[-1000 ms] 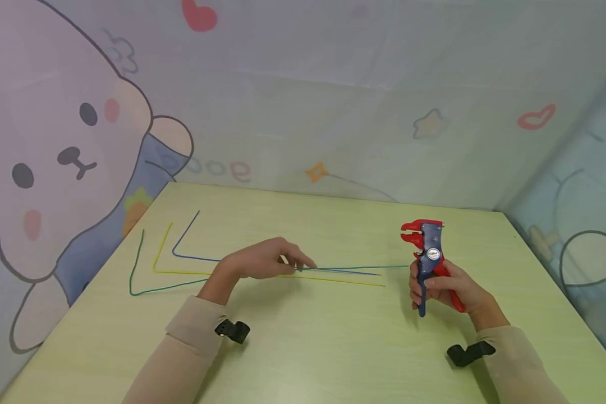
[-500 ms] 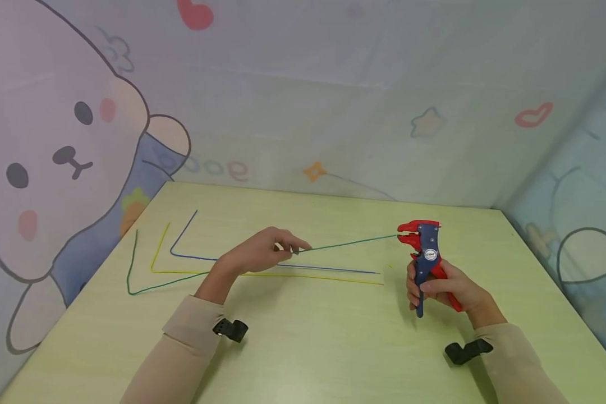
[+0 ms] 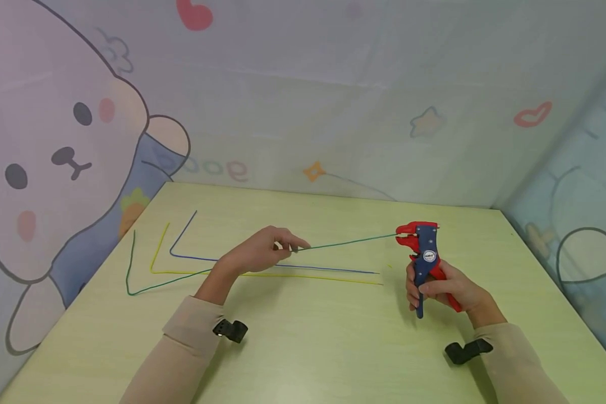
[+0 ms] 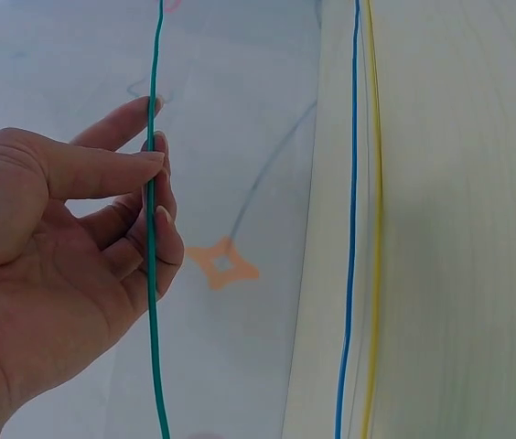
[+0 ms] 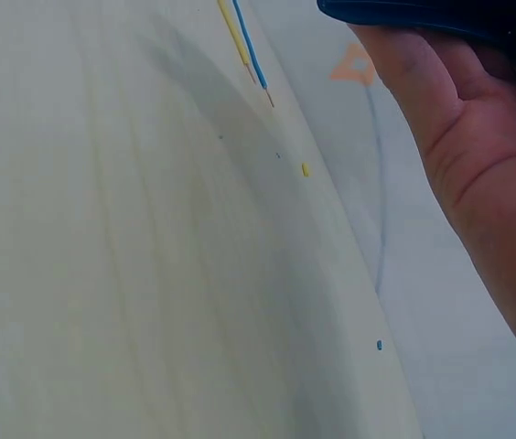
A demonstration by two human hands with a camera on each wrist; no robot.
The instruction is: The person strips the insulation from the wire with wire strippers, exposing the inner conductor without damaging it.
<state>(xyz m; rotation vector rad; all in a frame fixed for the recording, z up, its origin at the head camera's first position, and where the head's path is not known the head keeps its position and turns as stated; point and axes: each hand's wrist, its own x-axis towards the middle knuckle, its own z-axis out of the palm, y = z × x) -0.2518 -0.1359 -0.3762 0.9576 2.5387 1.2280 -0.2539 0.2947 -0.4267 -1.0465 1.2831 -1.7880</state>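
Observation:
My left hand (image 3: 255, 251) pinches a green wire (image 3: 353, 242) between thumb and fingers, clearly seen in the left wrist view (image 4: 154, 320). The wire rises from the table to the right, its tip at the red jaws of the wire stripper (image 3: 427, 247); whether they clamp it is too small to tell. My right hand (image 3: 457, 289) grips the stripper's blue and red handles, holding it upright. Beneath the left hand lie a blue wire (image 3: 328, 269) and a yellow wire (image 3: 328, 278). In the right wrist view, the yellow wire (image 5: 233, 32) and blue wire (image 5: 249, 44) end in bare copper.
The pale wooden table (image 3: 303, 348) runs back to a printed curtain (image 3: 303, 101). Small cut bits of insulation lie on it, including a yellow piece (image 5: 306, 169) and a blue piece (image 5: 379, 345). All three wires have bent left ends.
The left hand has lifted the green wire off the table, and its right end has come up to the stripper's jaws. The stripper has moved slightly left.

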